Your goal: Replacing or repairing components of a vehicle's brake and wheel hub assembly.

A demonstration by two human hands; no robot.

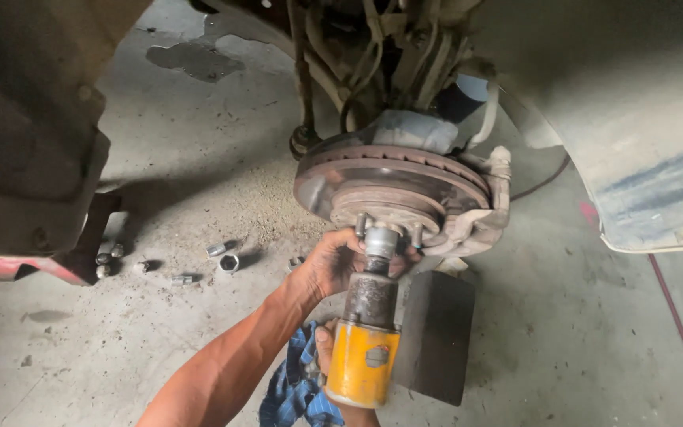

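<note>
A rusty brake disc [341, 178] with wheel studs hangs on the hub under a raised car. A yellow impact wrench [363, 364] with a dark rusty nose points up at the hub centre, and its silver socket [381, 241] sits on the centre nut. My left hand [335, 262] reaches in from the lower left and wraps around the socket just below the hub. My right hand [324, 344] grips the wrench body low down and is mostly hidden behind it. Only the thumb shows, next to a blue checked cloth [290, 391].
Several loose lug nuts [229, 262] lie on the concrete floor to the left. A red stand [33, 269] sits under the car body at far left. A dark block [436, 332] stands under the brake caliper [484, 205]. The pale fender [642, 119] overhangs at right.
</note>
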